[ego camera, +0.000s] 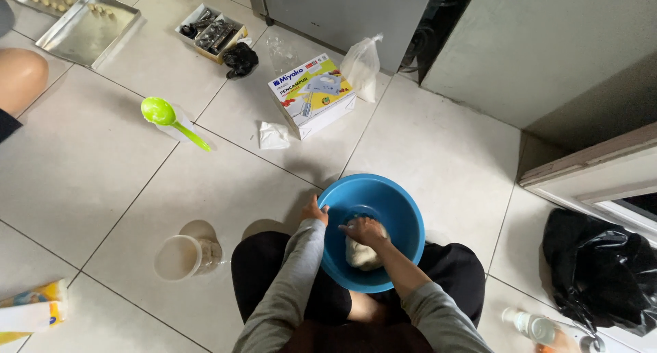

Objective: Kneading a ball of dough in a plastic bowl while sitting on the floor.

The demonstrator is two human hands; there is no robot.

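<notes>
My left hand [314,211] grips the rim of the blue bowl [397,209] resting between my knees on the tiled floor [102,182]; my right hand [363,231] presses down, clenched into the pale dough [361,256] inside. Pushing too hard could tip the bowl off my lap, I reckon.

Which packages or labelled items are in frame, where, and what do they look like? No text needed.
Cardboard box: on the floor tiles beyond the blue bowl; white with blue and yellow panels, pictures a hand mixer.
Clear plastic bag: right of the box, knotted, white powder inside.
Yellow and white packet: bottom left edge, partly cut off.
Plastic bottle: bottom right, clear, lying down.
</notes>
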